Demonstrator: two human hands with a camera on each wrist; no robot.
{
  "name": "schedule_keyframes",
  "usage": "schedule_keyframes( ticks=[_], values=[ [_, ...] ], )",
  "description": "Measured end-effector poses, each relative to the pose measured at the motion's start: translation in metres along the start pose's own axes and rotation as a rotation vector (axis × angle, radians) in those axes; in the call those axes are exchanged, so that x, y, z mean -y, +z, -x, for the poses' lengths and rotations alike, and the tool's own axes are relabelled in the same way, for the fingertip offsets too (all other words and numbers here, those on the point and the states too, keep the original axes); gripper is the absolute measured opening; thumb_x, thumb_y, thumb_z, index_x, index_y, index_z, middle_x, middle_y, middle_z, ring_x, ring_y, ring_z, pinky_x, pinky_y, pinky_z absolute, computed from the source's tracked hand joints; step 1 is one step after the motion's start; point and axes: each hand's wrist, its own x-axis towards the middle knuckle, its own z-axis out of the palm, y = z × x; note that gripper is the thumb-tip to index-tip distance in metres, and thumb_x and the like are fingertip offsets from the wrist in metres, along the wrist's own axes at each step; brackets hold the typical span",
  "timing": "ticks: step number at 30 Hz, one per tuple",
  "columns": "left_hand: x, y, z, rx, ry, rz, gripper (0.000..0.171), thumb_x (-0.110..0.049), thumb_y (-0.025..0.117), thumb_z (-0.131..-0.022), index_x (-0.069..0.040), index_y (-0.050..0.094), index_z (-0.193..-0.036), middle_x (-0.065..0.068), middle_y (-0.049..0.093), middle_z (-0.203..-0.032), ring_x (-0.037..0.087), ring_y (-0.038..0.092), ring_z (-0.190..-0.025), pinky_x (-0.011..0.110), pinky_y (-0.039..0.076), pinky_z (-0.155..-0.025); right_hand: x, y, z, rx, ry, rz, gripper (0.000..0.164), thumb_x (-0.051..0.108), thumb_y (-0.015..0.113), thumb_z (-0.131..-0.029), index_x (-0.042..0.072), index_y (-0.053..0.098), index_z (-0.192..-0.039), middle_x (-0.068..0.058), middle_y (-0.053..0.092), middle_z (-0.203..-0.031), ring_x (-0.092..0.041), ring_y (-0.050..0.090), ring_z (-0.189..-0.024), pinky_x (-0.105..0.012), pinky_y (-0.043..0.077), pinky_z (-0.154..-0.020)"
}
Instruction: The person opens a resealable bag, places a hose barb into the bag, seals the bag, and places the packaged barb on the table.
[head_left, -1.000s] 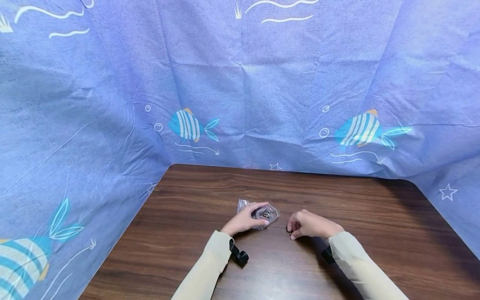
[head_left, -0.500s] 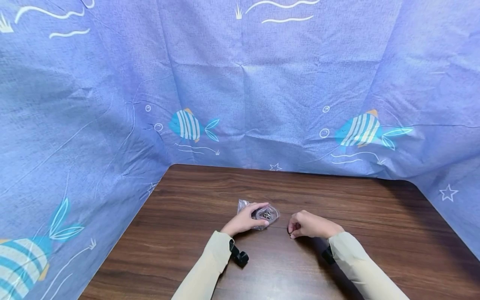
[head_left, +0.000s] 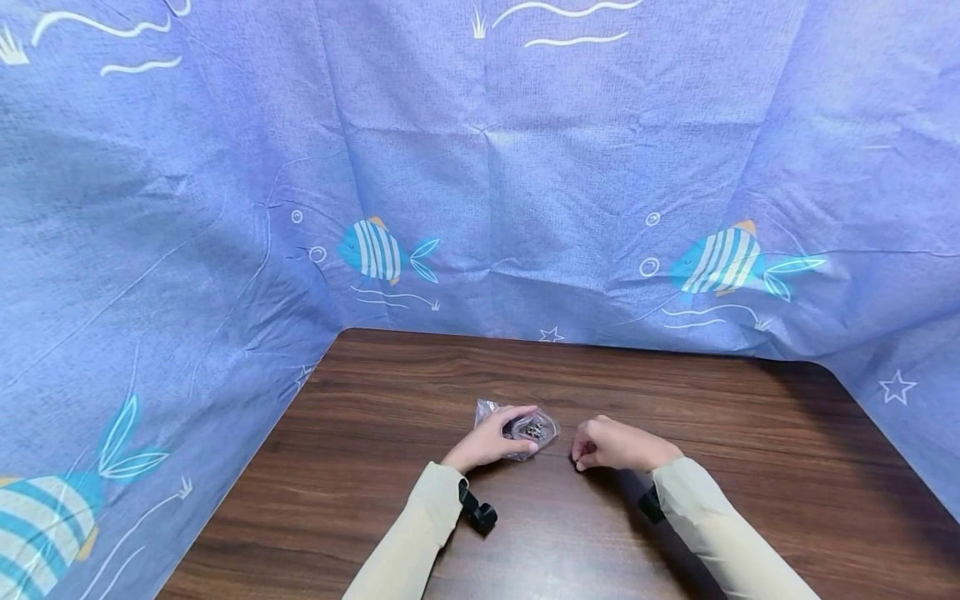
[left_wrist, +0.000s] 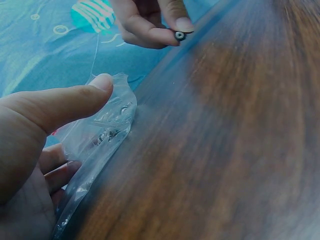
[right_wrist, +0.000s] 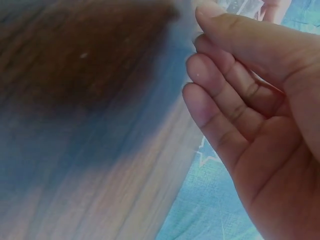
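Note:
A clear plastic bag (head_left: 551, 426) lies on the wooden table, with small metal pieces (head_left: 533, 431) gathered inside. My left hand (head_left: 487, 437) holds the bag, its thumb and index finger spread apart around the bag's mouth. In the left wrist view the thumb lies along the near side of the bag (left_wrist: 112, 120) and the other fingers are partly behind it. Just right of the bag, my right hand (head_left: 618, 443) pinches a small dark round metal piece (left_wrist: 180, 36) with a pale centre between thumb and index finger. That piece is hidden in the right wrist view.
The brown wooden table (head_left: 390, 375) runs to a blue fish-patterned cloth (head_left: 562, 192) hanging behind and at the sides. A black wrist camera (head_left: 480, 517) sits at my left wrist, another black device (head_left: 651, 505) at the right.
My right hand has shifted slightly left and away from me, toward the bag, and its pinch looks tighter. The left hand and the bag stay in place.

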Motion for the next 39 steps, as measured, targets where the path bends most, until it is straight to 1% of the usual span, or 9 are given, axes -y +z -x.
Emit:
schedule_keyframes(
  ticks=[7,10,14,19,23,28,34,39],
  values=[
    [0.001,0.001,-0.001,-0.005,0.004,0.005,0.062,-0.033,0.073,-0.086,-0.021,0.049,-0.142,0.007,0.049,-0.143,0.023,0.044,-0.133,0.043,0.035,-0.111,0.002,-0.006,-0.007,-0.039,-0.041,0.01,0.004,0.011,0.074,-0.083,0.009,0.071,-0.08,0.009,0.064,-0.076,0.005,0.051,-0.066,-0.017,0.048,-0.06],
    [0.002,0.001,-0.001,-0.006,0.013,-0.001,0.062,-0.032,0.073,-0.086,-0.02,0.049,-0.142,0.007,0.05,-0.143,0.023,0.044,-0.132,0.043,0.035,-0.111,0.002,-0.008,-0.011,-0.063,-0.049,0.014,0.004,0.008,0.074,-0.082,0.009,0.071,-0.08,0.008,0.064,-0.076,0.005,0.051,-0.065,-0.017,0.049,-0.06],
    [0.002,0.001,-0.001,-0.004,0.012,-0.001,0.062,-0.032,0.073,-0.086,-0.02,0.049,-0.142,0.006,0.05,-0.143,0.022,0.045,-0.132,0.042,0.035,-0.11,0.002,-0.01,-0.017,-0.104,-0.083,0.031,0.004,0.006,0.074,-0.081,0.008,0.071,-0.08,0.006,0.064,-0.077,0.003,0.053,-0.067,-0.017,0.05,-0.061],
    [0.002,0.001,-0.001,-0.005,0.009,-0.004,0.062,-0.033,0.073,-0.086,-0.02,0.049,-0.141,0.006,0.052,-0.141,0.021,0.047,-0.129,0.04,0.037,-0.108,0.004,-0.011,-0.024,-0.161,-0.117,0.076,0.006,0.007,0.074,-0.081,0.009,0.069,-0.079,0.005,0.061,-0.075,0.002,0.051,-0.066,-0.017,0.048,-0.06],
    [0.002,0.001,-0.001,0.001,-0.001,-0.011,0.062,-0.034,0.072,-0.086,-0.02,0.049,-0.142,0.004,0.052,-0.14,0.019,0.048,-0.128,0.038,0.038,-0.107,0.005,-0.011,-0.028,-0.202,-0.141,0.109,0.005,0.007,0.074,-0.081,0.008,0.07,-0.08,0.004,0.063,-0.076,-0.001,0.055,-0.068,-0.018,0.05,-0.062],
    [0.001,0.002,-0.001,0.009,-0.006,-0.007,0.062,-0.033,0.072,-0.086,-0.021,0.049,-0.142,0.003,0.052,-0.141,0.019,0.047,-0.129,0.038,0.037,-0.108,0.006,-0.01,-0.035,-0.232,-0.157,0.134,0.003,0.006,0.074,-0.081,0.005,0.071,-0.083,0.002,0.065,-0.079,-0.005,0.059,-0.071,-0.02,0.053,-0.066],
    [0.002,0.002,-0.002,0.005,0.016,0.002,0.062,-0.032,0.072,-0.087,-0.018,0.049,-0.142,0.005,0.052,-0.141,0.021,0.047,-0.129,0.04,0.037,-0.109,0.006,-0.009,-0.042,-0.26,-0.157,0.136,0.004,0.004,0.073,-0.082,0.005,0.072,-0.085,0.0,0.065,-0.082,-0.009,0.061,-0.075,-0.022,0.054,-0.069],
    [0.002,0.001,-0.002,0.008,0.023,0.013,0.062,-0.032,0.072,-0.087,-0.017,0.048,-0.142,0.006,0.052,-0.142,0.022,0.047,-0.131,0.041,0.036,-0.11,0.007,-0.008,-0.045,-0.276,-0.178,0.134,0.004,0.002,0.072,-0.081,0.003,0.072,-0.085,0.0,0.065,-0.08,-0.009,0.061,-0.074,-0.022,0.053,-0.067]
  ],
)
